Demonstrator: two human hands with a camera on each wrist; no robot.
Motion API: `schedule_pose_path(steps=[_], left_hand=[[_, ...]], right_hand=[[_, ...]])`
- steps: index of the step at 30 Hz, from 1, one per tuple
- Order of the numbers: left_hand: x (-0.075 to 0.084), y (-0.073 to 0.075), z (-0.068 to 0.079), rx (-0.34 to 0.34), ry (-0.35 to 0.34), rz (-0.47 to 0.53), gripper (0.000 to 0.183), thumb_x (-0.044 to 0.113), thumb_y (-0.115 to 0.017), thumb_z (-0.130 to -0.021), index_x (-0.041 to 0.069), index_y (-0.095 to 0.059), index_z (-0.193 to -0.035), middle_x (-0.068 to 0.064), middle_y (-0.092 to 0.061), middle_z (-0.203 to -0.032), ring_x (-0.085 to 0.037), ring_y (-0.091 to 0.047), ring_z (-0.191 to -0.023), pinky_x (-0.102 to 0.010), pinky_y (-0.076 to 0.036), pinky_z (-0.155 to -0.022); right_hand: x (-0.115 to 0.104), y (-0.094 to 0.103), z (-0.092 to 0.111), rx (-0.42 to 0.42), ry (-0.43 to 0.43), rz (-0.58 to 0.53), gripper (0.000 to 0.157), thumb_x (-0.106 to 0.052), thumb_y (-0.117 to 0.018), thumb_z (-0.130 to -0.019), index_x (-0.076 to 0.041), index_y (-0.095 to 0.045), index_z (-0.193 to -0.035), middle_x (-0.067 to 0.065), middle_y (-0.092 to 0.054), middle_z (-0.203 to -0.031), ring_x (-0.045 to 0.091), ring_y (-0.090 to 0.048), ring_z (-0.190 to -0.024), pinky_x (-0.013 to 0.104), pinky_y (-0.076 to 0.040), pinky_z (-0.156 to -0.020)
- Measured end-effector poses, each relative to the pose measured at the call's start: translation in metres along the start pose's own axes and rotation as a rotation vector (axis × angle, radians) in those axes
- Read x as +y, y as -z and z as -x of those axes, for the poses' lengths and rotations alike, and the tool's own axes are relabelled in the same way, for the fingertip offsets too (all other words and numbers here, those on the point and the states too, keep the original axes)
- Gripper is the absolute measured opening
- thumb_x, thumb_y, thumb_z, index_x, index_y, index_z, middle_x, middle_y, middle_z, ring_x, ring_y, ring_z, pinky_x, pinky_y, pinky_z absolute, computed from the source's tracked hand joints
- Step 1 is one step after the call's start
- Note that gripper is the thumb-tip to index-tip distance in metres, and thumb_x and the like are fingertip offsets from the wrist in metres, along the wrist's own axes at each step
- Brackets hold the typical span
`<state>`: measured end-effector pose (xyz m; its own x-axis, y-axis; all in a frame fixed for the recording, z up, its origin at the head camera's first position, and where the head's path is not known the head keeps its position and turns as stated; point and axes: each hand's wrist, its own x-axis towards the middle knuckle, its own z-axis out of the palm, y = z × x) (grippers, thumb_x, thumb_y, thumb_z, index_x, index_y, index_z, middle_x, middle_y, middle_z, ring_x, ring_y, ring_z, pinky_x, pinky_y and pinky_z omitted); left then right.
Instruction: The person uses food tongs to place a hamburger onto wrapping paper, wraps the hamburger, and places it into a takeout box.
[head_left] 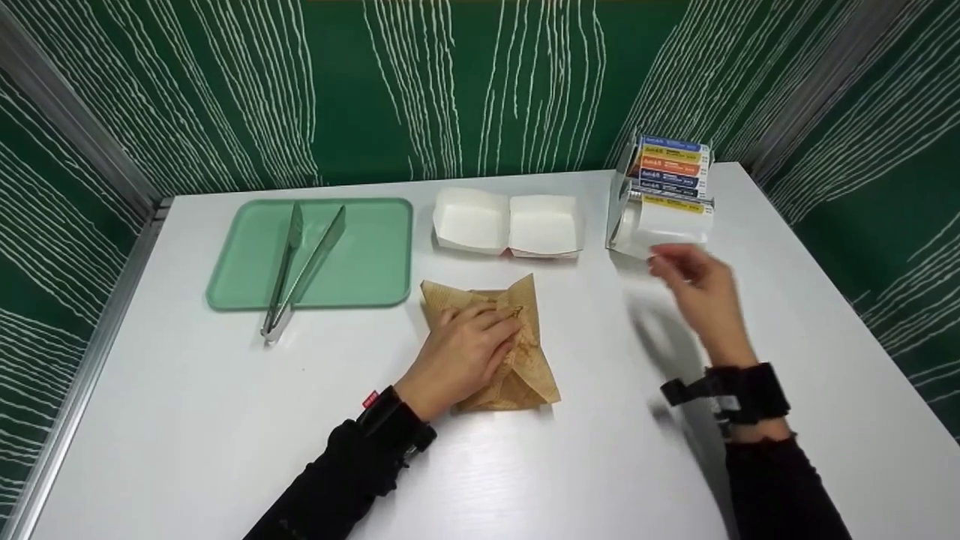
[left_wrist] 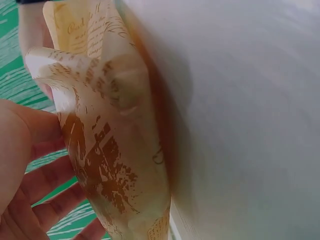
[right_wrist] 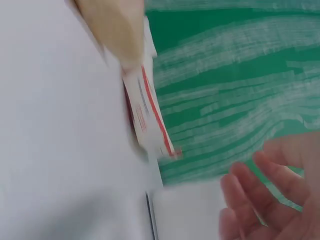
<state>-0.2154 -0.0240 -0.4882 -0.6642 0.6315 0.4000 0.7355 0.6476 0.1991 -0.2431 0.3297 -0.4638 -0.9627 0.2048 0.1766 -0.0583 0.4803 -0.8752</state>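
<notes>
A folded brown printed paper wrapper (head_left: 536, 367) lies on the table, its corners sticking up. My left hand (head_left: 469, 349) rests on top of it, pressing the folds down with fairly straight fingers; in the left wrist view the wrapper (left_wrist: 110, 150) bulges beside these fingers. What is inside the wrapper is hidden. Off to the right, my right hand (head_left: 705, 296) is raised at the front of a dispenser (head_left: 671, 199) with a white roll and coloured label strips. In the right wrist view the fingers (right_wrist: 245, 195) are loosely bent with nothing between them.
An unfolded white paper box (head_left: 544, 225) stands behind the wrapper. To the left, metal tongs (head_left: 311, 262) lie across a green tray (head_left: 382, 255), their handle end over its front edge. A green wall (head_left: 360, 90) with white lines borders the white table (head_left: 225, 420).
</notes>
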Motion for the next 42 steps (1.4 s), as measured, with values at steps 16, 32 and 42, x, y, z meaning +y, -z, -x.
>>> schedule_pose_path(steps=[16,32,42], left_hand=[[0.0,-0.005,0.001,0.012,-0.016,-0.027,0.028,0.028,-0.059,-0.112,0.021,-0.074,-0.134,0.0,-0.069,-0.147,-0.025,-0.063,-0.136,-0.049,-0.054,-0.102],[-0.006,-0.004,0.002,0.008,-0.003,0.006,0.028,0.028,-0.058,-0.112,0.022,-0.074,-0.135,0.001,-0.067,-0.15,-0.023,-0.063,-0.136,-0.048,-0.055,-0.101],[-0.005,-0.004,0.001,-0.025,0.006,0.009,0.03,0.028,-0.058,-0.112,0.022,-0.073,-0.137,0.001,-0.067,-0.15,-0.022,-0.062,-0.138,-0.048,-0.054,-0.105]], right_hand=[[0.035,0.027,-0.056,0.398,-0.341,-0.296,0.035,-0.029,-0.068,-0.106,-0.027,-0.069,-0.141,-0.011,-0.063,-0.11,0.006,-0.056,-0.102,0.02,-0.048,-0.082],[0.04,0.022,-0.077,0.477,-0.286,-0.451,0.025,-0.008,-0.075,-0.097,-0.012,-0.082,-0.12,-0.009,-0.076,-0.108,0.008,-0.063,-0.1,0.014,-0.055,-0.079],[0.038,0.03,-0.082,0.454,-0.33,-0.265,0.019,-0.019,-0.078,-0.095,-0.017,-0.084,-0.113,-0.016,-0.074,-0.097,0.006,-0.06,-0.096,0.016,-0.052,-0.083]])
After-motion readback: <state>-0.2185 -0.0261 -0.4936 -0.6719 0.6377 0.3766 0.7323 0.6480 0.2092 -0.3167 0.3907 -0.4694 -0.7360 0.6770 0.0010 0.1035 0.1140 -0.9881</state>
